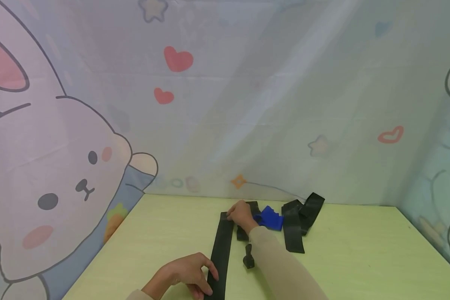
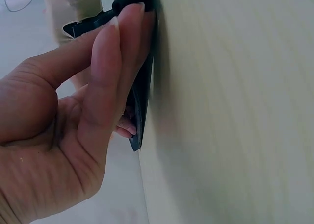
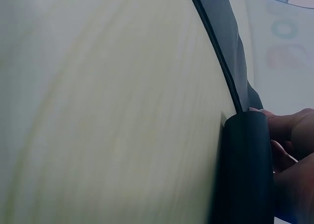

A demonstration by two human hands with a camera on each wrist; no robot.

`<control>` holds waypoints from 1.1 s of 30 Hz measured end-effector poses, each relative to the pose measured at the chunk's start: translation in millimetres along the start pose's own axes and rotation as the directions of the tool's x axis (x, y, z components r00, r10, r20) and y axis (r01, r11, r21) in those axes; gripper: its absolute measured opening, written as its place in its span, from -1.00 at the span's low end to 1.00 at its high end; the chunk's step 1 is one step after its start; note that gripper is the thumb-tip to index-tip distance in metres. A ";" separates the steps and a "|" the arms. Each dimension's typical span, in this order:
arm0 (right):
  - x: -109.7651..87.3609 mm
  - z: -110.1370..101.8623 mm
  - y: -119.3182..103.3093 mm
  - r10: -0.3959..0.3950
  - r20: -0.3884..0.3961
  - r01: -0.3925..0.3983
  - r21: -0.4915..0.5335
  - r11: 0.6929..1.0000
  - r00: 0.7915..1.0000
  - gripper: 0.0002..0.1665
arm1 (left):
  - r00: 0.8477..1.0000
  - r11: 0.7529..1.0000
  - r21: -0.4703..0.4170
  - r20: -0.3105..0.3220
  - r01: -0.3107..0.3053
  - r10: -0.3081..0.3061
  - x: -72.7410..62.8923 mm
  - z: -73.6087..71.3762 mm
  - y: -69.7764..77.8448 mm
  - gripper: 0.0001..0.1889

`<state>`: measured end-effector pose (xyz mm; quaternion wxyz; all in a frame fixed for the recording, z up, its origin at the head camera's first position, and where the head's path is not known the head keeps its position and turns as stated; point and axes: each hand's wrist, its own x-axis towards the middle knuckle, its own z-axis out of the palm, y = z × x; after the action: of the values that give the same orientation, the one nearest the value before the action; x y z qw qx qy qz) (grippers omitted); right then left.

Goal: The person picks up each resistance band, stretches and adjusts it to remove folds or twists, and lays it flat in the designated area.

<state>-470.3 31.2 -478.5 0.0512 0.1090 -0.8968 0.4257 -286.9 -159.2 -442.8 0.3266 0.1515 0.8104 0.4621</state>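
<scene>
A long flat black strip (image 1: pixel 221 254) lies lengthwise on the table, running from the near edge of the view toward the back. My left hand (image 1: pixel 189 271) rests at its near part, fingers fairly straight and the tips on the strip. In the left wrist view, the left hand's fingers (image 2: pixel 105 62) reach to the black material, close over the tabletop. At the strip's far end, my right hand (image 1: pixel 241 214) pinches it between thumb and fingers. The right wrist view has the right hand (image 3: pixel 294 140) partly hidden behind a black band piece (image 3: pixel 248 170).
Right of the strip lie a crumpled blue piece (image 1: pixel 271 218), a black piece (image 1: pixel 242 234) partly under the right hand, and a folded black strip (image 1: pixel 294 233). A small knotted black piece (image 1: pixel 248 260) sits beside the right sleeve (image 1: pixel 281 266). A printed curtain (image 1: pixel 225 125) hangs behind the table (image 1: pixel 360 250).
</scene>
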 end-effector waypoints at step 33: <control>2.1 -0.5 3.1 -0.045 -0.016 0.045 -0.035 0.998 0.999 -0.85 | 1.000 0.985 0.170 -0.014 0.028 -0.026 -1.4 6.9 7.4 -0.69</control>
<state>-473.1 33.2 -480.1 0.0702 0.1247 -0.9008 0.4099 -281.7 -151.5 -438.5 0.3140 0.1650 0.8509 0.3875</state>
